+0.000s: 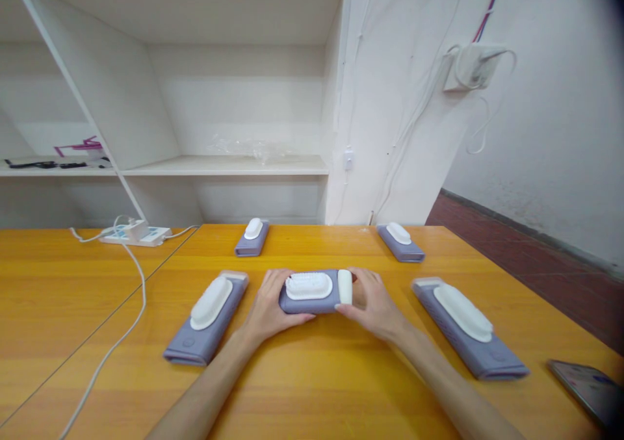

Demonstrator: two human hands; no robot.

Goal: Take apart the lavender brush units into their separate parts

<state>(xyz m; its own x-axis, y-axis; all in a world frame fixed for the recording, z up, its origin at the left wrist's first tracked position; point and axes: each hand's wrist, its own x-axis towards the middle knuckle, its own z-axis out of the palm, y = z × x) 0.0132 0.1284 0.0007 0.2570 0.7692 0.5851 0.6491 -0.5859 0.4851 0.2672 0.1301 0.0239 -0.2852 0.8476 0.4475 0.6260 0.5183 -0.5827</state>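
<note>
Both hands hold a purple-grey, block-like case (pixel 312 306) above the middle of the table. On its face sits a white oval piece (pixel 309 285) with a bumpy, brush-like edge. My left hand (pixel 273 303) is closed round the left end, its thumb along the lower edge. At the right end is a smooth white end piece (pixel 345 287), pinched by my right hand (pixel 371 302) between the thumb below and fingers above. Whether that piece is fixed to the case I cannot tell. Similar cases lie left (pixel 207 320) and right (pixel 470 329) of my hands, each topped with a smooth white oval.
Farther back lie two more such cases, one left (pixel 252 238) and one right (pixel 400 242). A power strip (pixel 136 233) with a white cable (pixel 141 297) is on the left. A phone (pixel 587 388) lies near the right edge. White shelves (pixel 234 165) stand behind the table.
</note>
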